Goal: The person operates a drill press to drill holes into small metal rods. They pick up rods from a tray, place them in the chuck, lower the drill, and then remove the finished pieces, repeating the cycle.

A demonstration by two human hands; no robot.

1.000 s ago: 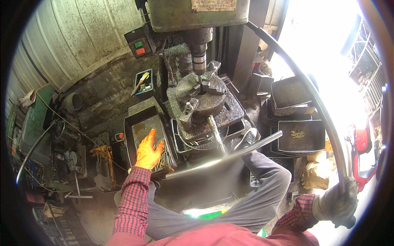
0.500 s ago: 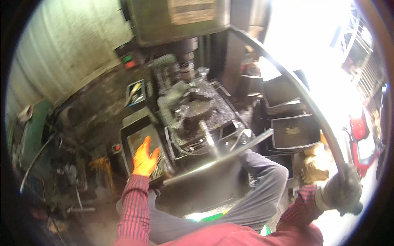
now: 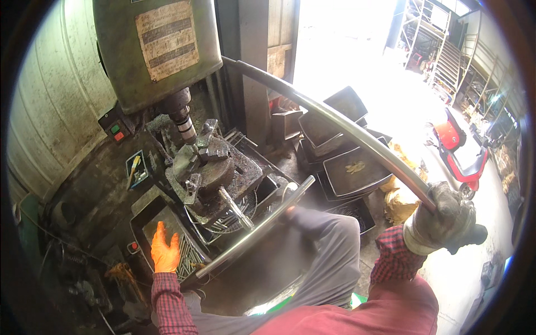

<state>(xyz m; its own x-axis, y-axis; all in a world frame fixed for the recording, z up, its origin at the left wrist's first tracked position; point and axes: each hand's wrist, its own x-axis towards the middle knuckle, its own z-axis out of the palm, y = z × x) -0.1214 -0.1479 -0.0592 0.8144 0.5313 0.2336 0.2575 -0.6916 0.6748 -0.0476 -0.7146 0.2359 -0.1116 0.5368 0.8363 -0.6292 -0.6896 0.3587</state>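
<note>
Positioning step, I judge: my right hand (image 3: 444, 220) is clenched round the bent steel tube (image 3: 346, 125); my left hand (image 3: 164, 248), fingers spread, holds nothing beside the tube's lower leg. Next, steady that leg.

We look down from the head through one wide fisheye view, facing forward onto the green drill press (image 3: 153, 53) close ahead; our forearms enter from below, and straight edges bend toward the dark round rim.
</note>
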